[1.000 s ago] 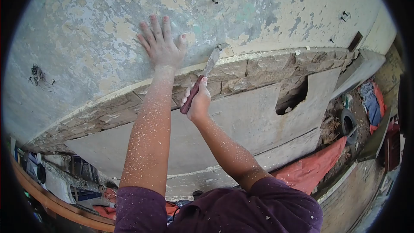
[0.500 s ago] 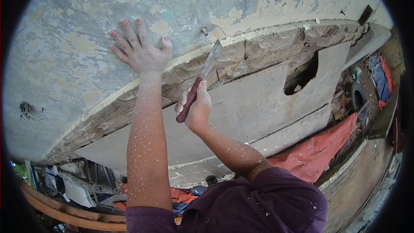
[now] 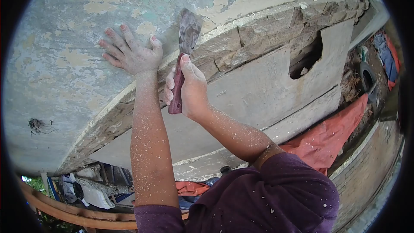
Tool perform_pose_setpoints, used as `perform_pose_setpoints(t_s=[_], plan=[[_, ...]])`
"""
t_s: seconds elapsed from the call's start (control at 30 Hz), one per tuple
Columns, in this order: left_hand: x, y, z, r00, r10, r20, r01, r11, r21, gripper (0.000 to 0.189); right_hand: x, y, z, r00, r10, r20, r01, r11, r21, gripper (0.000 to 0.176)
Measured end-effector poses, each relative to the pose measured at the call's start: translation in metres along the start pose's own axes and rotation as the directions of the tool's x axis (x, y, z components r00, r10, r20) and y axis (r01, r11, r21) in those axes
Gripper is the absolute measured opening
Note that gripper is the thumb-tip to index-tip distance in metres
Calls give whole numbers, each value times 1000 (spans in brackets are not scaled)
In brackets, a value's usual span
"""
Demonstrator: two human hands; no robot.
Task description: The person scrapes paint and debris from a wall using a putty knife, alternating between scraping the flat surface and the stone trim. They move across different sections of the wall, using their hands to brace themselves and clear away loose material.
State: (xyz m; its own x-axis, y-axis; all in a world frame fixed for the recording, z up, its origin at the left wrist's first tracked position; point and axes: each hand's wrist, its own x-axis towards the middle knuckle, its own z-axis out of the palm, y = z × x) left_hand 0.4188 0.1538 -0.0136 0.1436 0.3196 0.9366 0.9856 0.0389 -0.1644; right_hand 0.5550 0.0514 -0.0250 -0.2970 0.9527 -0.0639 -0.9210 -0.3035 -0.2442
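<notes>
My left hand (image 3: 136,54) lies on the wall (image 3: 56,73), fingers spread and dusted white. Patches of cream paint flake from the wall's blue-grey surface. In my right hand (image 3: 192,84) is a putty knife (image 3: 189,32), gripped by its dark red handle with the thumb laid along the top. Its broad, smeared metal blade points up and overlaps the wall and the stone-faced ledge (image 3: 228,47) in this view. Paint flakes and dust speckle both forearms.
Under the ledge runs a grey panel (image 3: 250,99) with a dark hole (image 3: 306,56). An orange-red tarp (image 3: 332,129) and a tyre (image 3: 368,80) lie at the right. Clutter and a wooden rail (image 3: 77,215) sit at lower left. A tuft of wires (image 3: 36,125) sticks out of the wall.
The putty knife has moved left and up, nearer my left hand, and its blade has turned to show its broad face. The whole view has shifted slightly.
</notes>
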Motion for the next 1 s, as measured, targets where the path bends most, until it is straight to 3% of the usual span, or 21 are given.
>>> perform_pose_setpoints(t_s=[0.07, 0.13, 0.17, 0.2, 0.23, 0.27, 0.33, 0.37, 0.43, 0.5, 0.53, 0.57, 0.6, 0.63, 0.67, 0.7, 0.77, 0.83, 0.9, 1.0], plan=[[0, 0, 2, 1000, -17, 2, 17, 1000, 12, 87, 3, -10, -28, 995, -102, 17, 100, 910, -401, 28], [-3, -2, 4, 999, 14, -33, -14, 1000, 0, 86, -5, -46, -59, 967, -227, 119, 249, 723, -644, 21], [-6, -3, 4, 1000, -14, -25, 15, 1000, 11, 86, -6, -71, -76, 942, -267, 203, 322, 551, -770, 18], [-5, -4, 5, 1000, -4, -20, 4, 1000, 2, 85, -8, -109, -81, 922, -251, 296, 351, 211, -912, 19], [-5, -4, 6, 1000, 4, -10, -4, 1000, -10, 84, -7, -145, -84, 877, -229, 423, 402, -133, -906, 21], [-9, -4, 4, 1000, -27, 13, 28, 1000, -7, 84, -14, -179, -66, 886, -181, 427, 352, -337, -873, 20], [-7, -5, 8, 1000, 20, 19, -19, 999, -36, 85, -16, -230, -37, 811, -163, 561, 170, -853, -494, 32], [-8, -5, 9, 1000, 5, 21, -5, 999, -42, 85, -17, -249, -16, 807, -100, 581, 20, -980, -197, 37], [-8, -7, 6, 964, 174, 200, -164, 984, -63, 87, -14, -268, 27, 853, -7, 522, -84, -989, 123, 45], [-7, -2, 5, 965, 159, 207, -143, 985, -93, 87, -7, -273, 60, 831, 96, 548, -109, -938, 330, 45], [-7, -1, 4, 964, 155, 216, -129, 983, -127, 88, -8, -268, 78, 817, 154, 556, -126, -893, 433, 36], [-6, 5, 4, 966, 151, 208, -129, 985, -118, 88, -12, -249, 112, 810, 159, 565, -128, -892, 434, 36], [-7, 15, 5, 980, 86, 179, -59, 987, -152, 88, -19, -222, 151, 944, -18, 329, -182, -860, 477, 39], [-7, 19, 6, 988, 26, 155, 4, 981, -193, 88, -22, -209, 169, 974, -215, 65, -217, -822, 527, 44], [-5, 17, 7, 987, 32, 155, -2, 981, -192, 88, -1, -230, 151, 963, 47, 264, -141, -750, 647, 50], [-7, 14, 8, 982, 55, 178, -28, 988, -149, 87, 7, -227, 141, 965, 49, 256, -134, -750, 648, 50], [-12, 15, 3, 973, 73, 217, -49, 992, -116, 86, 16, -216, 128, 838, 425, 341, 44, -677, 735, 48], [-8, 16, 3, 976, 77, 206, -56, 993, -105, 81, 8, -206, 131, 841, 436, 319, 51, -653, 756, 47], [-7, 16, 4, 973, 66, 219, -42, 993, -112, 80, -5, -192, 140, 900, 187, 394, -188, -649, 737, 45], [-10, 15, 6, 981, 57, 184, -36, 993, -117, 80, 5, -194, 125, 899, 294, 325, -77, -625, 777, 38]])
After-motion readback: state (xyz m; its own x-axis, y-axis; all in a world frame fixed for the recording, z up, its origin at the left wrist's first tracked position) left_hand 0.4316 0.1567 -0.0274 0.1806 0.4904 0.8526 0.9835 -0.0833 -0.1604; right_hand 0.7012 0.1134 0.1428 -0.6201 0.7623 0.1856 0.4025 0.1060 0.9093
